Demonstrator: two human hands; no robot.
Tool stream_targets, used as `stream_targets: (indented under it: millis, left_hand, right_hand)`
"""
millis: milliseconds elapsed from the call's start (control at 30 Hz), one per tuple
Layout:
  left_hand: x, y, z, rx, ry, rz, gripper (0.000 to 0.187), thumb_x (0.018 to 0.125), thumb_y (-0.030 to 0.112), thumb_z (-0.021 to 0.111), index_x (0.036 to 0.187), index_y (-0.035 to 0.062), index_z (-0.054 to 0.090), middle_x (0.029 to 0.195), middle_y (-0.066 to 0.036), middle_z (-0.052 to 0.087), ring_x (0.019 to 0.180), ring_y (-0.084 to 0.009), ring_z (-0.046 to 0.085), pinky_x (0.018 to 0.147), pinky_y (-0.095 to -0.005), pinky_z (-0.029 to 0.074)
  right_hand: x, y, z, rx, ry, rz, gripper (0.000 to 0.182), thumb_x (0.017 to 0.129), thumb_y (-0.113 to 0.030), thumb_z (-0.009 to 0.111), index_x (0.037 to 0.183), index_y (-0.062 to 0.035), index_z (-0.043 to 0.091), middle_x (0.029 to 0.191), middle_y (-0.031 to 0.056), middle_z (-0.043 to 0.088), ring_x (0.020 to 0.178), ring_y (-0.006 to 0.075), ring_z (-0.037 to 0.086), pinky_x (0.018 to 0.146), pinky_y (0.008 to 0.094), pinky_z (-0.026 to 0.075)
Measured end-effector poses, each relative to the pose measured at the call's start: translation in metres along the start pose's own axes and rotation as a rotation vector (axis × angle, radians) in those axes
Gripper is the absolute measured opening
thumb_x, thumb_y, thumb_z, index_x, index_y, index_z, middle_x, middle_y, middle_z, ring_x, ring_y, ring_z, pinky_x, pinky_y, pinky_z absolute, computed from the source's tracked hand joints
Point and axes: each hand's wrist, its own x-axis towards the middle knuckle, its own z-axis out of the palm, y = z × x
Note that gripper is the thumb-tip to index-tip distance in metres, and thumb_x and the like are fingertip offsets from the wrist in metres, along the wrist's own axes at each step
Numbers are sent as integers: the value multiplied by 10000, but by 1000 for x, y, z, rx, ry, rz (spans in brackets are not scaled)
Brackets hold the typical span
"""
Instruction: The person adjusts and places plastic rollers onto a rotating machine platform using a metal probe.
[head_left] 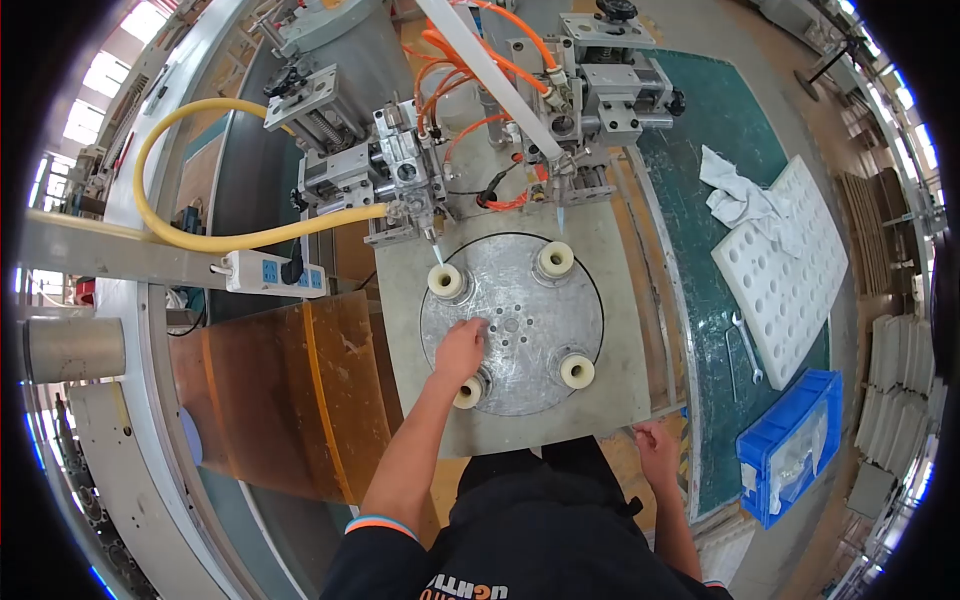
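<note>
My left hand (462,348) lies over the left part of a round metal turntable (540,325), its bent fingers close together near the middle bolt holes. Nothing shows in its grip. Beside its wrist is one cream ring-shaped part (468,396), partly covered. Three similar parts stand in holders around the disc: a back left ring (444,281), a back right ring (555,260) and a front right ring (577,372). Low beside the table's right front corner hangs my right hand (657,450), fingers curled in; whatever they may hold is hidden.
Two metal dispensing heads, a left one (400,170) and a right one (570,150), point nozzles toward the back rings. On the green bench at right are a white perforated board (790,290), a cloth (740,190), a wrench (748,350) and a blue bin (790,440). A yellow hose (140,190) loops at left.
</note>
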Motion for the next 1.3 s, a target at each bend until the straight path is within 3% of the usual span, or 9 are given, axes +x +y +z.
stream_targets:
  millis: [533, 633, 733, 833, 900, 1000, 1100, 1233, 1300]
  left_hand:
    - [2, -2, 11, 124, -59, 58, 379, 779, 79, 525, 1145, 164, 569, 1059, -105, 565, 960, -312, 582, 827, -428, 466]
    - [7, -1, 13, 115, -25, 58, 290, 772, 71, 521, 1040, 135, 612, 1037, -111, 570, 919, -317, 591, 799, -419, 475]
    - [14, -14, 21, 153, -126, 43, 174, 768, 69, 521, 899, 93, 634, 1018, -121, 575, 895, -318, 588, 776, -414, 479]
    - [14, -16, 25, -52, -248, 79, 107, 767, 71, 521, 784, 59, 626, 991, -130, 579, 869, -316, 588, 773, -415, 478]
    - [9, -7, 28, -63, -96, 128, 243, 738, 47, 534, 960, 83, 626, 978, -151, 561, 882, -325, 572, 776, -398, 470]
    - [7, 13, 34, -51, 32, 222, 320, 773, 78, 525, 1078, 153, 587, 1050, -128, 552, 958, -333, 556, 811, -423, 464]
    - [10, 33, 35, 85, -79, 180, 460, 751, 65, 533, 1198, 173, 523, 1046, -152, 542, 935, -341, 559, 791, -404, 470]
    - [14, 24, 53, 198, -45, 243, 489, 756, 64, 520, 1227, 192, 498, 1043, -150, 539, 943, -338, 564, 801, -407, 468]
    - [16, 19, 54, 94, -197, 219, 528, 757, 64, 518, 1260, 215, 467, 1050, -143, 538, 945, -333, 569, 812, -426, 461]
  right_hand:
    - [19, 9, -14, -35, -109, 78, 165, 834, -66, 561, 978, -10, 619, 840, 107, 638, 749, 172, 607, 680, 283, 473]
    - [17, 11, -12, -52, -130, 66, 162, 836, -69, 561, 975, -7, 617, 866, 114, 638, 764, 183, 611, 688, 290, 476]
    - [13, 12, -7, -55, -137, 40, 163, 857, -60, 545, 989, 19, 596, 820, 87, 629, 723, 152, 615, 667, 272, 485]
    - [12, 13, -4, -73, -158, 42, 172, 851, -61, 547, 994, 20, 600, 829, 89, 634, 714, 152, 616, 659, 273, 485]
    - [11, 17, -2, -74, -162, 18, 181, 844, -60, 551, 999, 18, 605, 840, 93, 639, 710, 153, 617, 659, 271, 484]
    - [13, 17, 1, -99, -181, 13, 186, 840, -58, 555, 1003, 17, 607, 832, 93, 640, 718, 154, 617, 660, 270, 483]
    - [14, 16, 2, -89, -174, 0, 192, 840, -64, 559, 1008, 15, 606, 829, 93, 640, 726, 154, 616, 660, 272, 482]
    - [13, 17, -2, -54, -166, 30, 189, 840, -63, 558, 1006, 17, 603, 824, 90, 637, 728, 151, 610, 660, 272, 480]
    - [12, 18, -5, -62, -173, 21, 183, 842, -61, 556, 1002, 15, 601, 814, 88, 629, 717, 146, 602, 660, 272, 478]
